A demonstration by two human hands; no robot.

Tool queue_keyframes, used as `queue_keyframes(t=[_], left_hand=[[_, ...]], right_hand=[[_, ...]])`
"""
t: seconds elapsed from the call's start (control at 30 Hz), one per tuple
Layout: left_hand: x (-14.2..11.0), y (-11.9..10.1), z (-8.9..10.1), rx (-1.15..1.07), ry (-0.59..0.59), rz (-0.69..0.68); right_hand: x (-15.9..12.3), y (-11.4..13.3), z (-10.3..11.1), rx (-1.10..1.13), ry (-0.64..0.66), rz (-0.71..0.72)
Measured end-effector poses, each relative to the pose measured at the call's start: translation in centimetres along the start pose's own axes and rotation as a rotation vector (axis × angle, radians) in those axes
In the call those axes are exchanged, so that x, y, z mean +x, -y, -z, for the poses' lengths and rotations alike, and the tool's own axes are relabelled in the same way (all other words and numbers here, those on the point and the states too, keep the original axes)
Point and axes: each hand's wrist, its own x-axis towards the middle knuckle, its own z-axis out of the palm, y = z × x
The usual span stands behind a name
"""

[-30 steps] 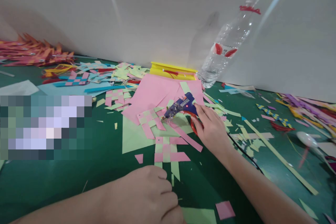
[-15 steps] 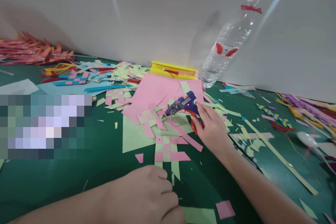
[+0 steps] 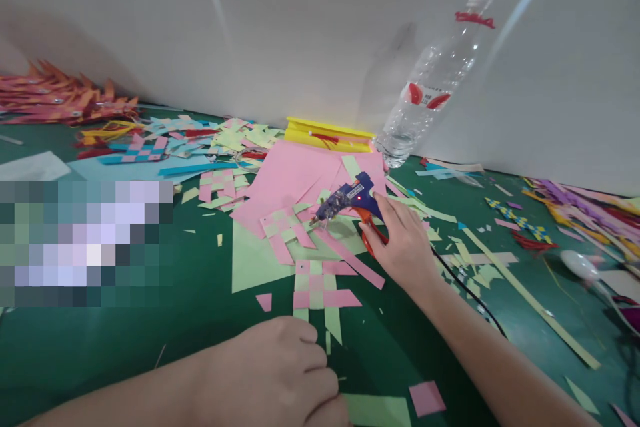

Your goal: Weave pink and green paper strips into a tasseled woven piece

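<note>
Glue gun [image 3: 356, 192], blue with orange trigger, over pink sheet [image 3: 280, 173]; nozzle points left toward a woven pink-and-green piece [image 3: 283, 223]. Can't tell if tip touches it. Right hand [image 3: 404, 233] on the gun's handle end: grasping, fingers at the back of the handle, thumb by the trigger. Black cable [image 3: 465, 287] runs out nearer and right of the gun, past the wrist.

Left hand [image 3: 295, 367] nearer the viewer than the gun and to its left, back of hand up, fingers curled under; fingertips hidden, can't tell whether it holds anything. Second woven piece [image 3: 316, 283] lies between gun and left hand, loose strip ends sticking out. Light green sheet [image 3: 250, 270] left of and nearer than the gun, partly under pink sheet. Third woven piece [image 3: 220, 183] farther left of the gun.

Beyond the gun: yellow folded piece [image 3: 300, 130] by the wall, clear bottle [image 3: 425, 95] tilted right, red band at neck. Right of the gun: paper scraps, long pale green strip [image 3: 530, 300]. Pink square [image 3: 427, 398] nearer than the gun, to its right. Orange pile [image 3: 65, 97] far left of the gun, along the wall.
</note>
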Motion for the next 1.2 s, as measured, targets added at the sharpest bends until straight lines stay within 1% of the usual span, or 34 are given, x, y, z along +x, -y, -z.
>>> queue_keyframes(t=[0.17,0.27,0.4,0.53,0.6,0.63,0.7,0.73,0.87,1.0,1.1,1.2], left_hand=[[0.3,0.1,0.4,0.01,-0.026,-0.02],[0.3,-0.1,0.6,0.014,-0.016,-0.019],[0.2,-0.2,0.6,0.027,0.019,-0.005],[0.2,-0.1,0.6,0.03,-0.005,-0.009],[0.2,-0.1,0.6,0.034,0.004,-0.003],[0.2,-0.1,0.7,0.033,0.008,-0.003],[0.2,-0.2,0.7,0.038,0.018,0.009],[0.2,-0.2,0.7,0.04,0.019,0.012],[0.2,-0.1,0.6,0.039,-0.011,0.006],[0.3,0.2,0.5,0.048,-0.053,-0.003],[0.2,0.4,0.4,0.058,-0.104,-0.015],[0.1,0.6,0.4,0.062,-0.141,-0.012]], right_hand=[[0.3,-0.3,0.2,0.011,-0.004,-0.094],[0.7,-1.2,0.5,0.001,-0.003,-0.18],[1.3,-3.4,1.1,-0.037,-0.044,-0.287],[1.7,-6.6,1.7,-0.099,-0.026,-0.475],[1.8,-8.4,1.8,-0.136,0.041,-0.582],[1.9,-9.2,1.8,-0.164,0.093,-0.648],[2.0,-10.7,1.5,-0.227,0.236,-0.767],[2.0,-11.4,1.2,-0.243,0.27,-0.798],[2.1,-13.2,-0.1,-0.288,0.34,-0.861],[2.1,-13.8,-1.4,-0.331,0.393,-0.904],[2.1,-13.8,-1.7,-0.346,0.415,-0.889],[2.5,-13.5,-1.3,-0.361,0.405,-0.84]])
